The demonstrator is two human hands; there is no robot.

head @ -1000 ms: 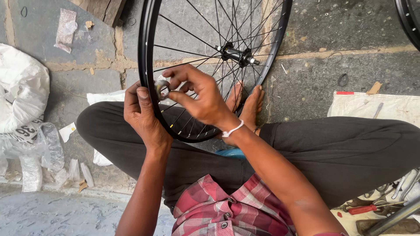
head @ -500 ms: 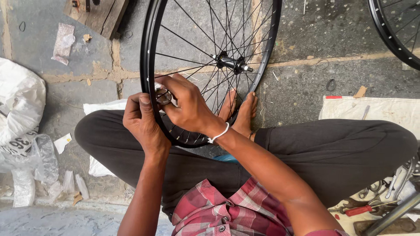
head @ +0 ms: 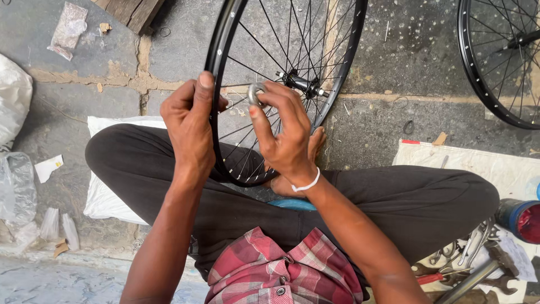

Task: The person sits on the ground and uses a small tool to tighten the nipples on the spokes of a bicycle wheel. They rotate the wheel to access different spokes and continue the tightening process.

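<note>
left hand: shifted onto black wheel rim, clamped.
right hand: still pinching small round spoke tool, working near the rim.

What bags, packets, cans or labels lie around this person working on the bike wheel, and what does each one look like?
Small clear plastic packet: top left on the stone floor, flat, crumpled, greyish contents.
White sack: far left edge, bulging, plain white.
Clear plastic bag: left, below the sack, crinkled, see-through.
White sack cloth: flat under the person's left leg.
Can: right edge, on its side, blue body, red end.
No signs or screens in view.
</note>
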